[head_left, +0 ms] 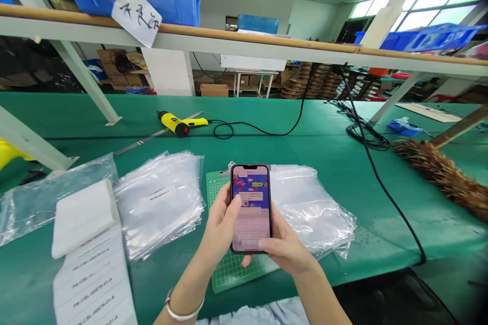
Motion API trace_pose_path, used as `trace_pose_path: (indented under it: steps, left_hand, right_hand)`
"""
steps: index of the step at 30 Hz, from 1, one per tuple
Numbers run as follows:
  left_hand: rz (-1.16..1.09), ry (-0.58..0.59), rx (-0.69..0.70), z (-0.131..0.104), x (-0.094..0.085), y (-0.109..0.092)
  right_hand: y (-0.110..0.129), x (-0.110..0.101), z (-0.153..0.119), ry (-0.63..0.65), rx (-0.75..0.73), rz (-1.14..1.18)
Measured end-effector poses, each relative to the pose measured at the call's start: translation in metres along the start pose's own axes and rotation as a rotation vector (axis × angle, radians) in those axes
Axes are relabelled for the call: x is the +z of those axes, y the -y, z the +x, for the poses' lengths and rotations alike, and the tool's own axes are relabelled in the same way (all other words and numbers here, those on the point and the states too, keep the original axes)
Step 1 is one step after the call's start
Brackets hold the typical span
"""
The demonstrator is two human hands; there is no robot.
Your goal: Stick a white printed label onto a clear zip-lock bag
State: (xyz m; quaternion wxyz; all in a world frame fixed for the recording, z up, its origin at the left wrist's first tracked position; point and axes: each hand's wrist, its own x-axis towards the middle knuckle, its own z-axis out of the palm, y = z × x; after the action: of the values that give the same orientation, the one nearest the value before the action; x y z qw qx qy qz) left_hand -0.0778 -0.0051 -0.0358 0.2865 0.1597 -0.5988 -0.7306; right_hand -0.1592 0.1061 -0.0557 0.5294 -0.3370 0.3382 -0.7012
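A black-framed phone [250,213] with a chat and a keyboard on its lit screen is held upright between both hands. My left hand [222,223] grips its left edge, the thumb over the screen. My right hand [287,246] holds the lower right edge, its thumb at the bottom of the screen. Beneath them lies a green gridded clipboard [232,274]. To its left is a stack of clear bags [160,208] with a printed label on top; another stack of clear bags [310,208] lies on the right, partly over the board.
A label strip [93,284] and a white pad [84,218] lie at the left. Behind are a yellow heat gun [173,123], a metal ruler [143,141] and black cables [366,132]. A straw broom [442,175] lies right. A shelf [213,35] with blue bins [171,0] spans above.
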Motion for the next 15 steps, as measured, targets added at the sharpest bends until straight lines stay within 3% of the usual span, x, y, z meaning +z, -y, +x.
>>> trace_pose_path:
  steps: [8,15]
  left_hand:
    - [-0.183,0.178,-0.161,-0.015,-0.008,-0.004]
    - [-0.054,0.142,-0.109,-0.021,-0.001,-0.005]
  right_hand:
    - [0.005,0.001,0.002,-0.052,-0.045,0.065]
    - [0.013,0.008,0.001,-0.076,-0.02,0.024]
